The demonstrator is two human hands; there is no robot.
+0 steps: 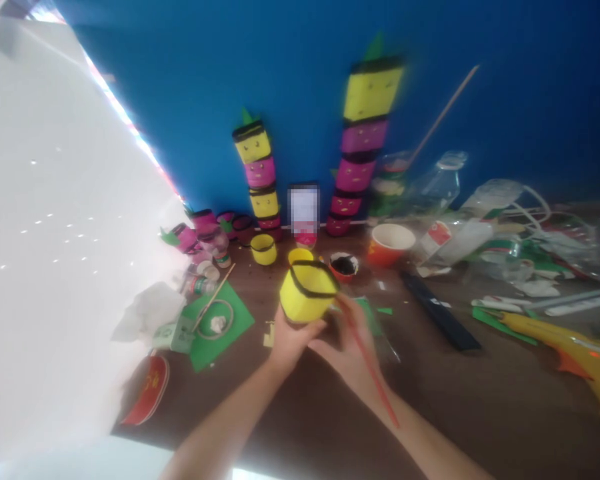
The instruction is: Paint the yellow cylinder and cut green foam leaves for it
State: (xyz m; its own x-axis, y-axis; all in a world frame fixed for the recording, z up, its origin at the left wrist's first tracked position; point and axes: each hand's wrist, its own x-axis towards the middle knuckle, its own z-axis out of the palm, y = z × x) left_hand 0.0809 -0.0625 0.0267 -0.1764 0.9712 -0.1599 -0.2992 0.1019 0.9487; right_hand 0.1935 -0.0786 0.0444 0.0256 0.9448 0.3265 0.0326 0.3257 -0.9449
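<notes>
Head view: left hand (291, 339) grips a black-rimmed yellow cup (306, 303) above the desk (310, 417); right hand (351, 339), beside it, holds a thin red stick (375, 375).

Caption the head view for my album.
Left hand holds a black-rimmed yellow cup; right hand holds a thin red stick.

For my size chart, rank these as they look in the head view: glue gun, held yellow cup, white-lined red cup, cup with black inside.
Largest to smallest:
1. Glue gun, partly cut off by the frame
2. Held yellow cup
3. White-lined red cup
4. Cup with black inside
</notes>
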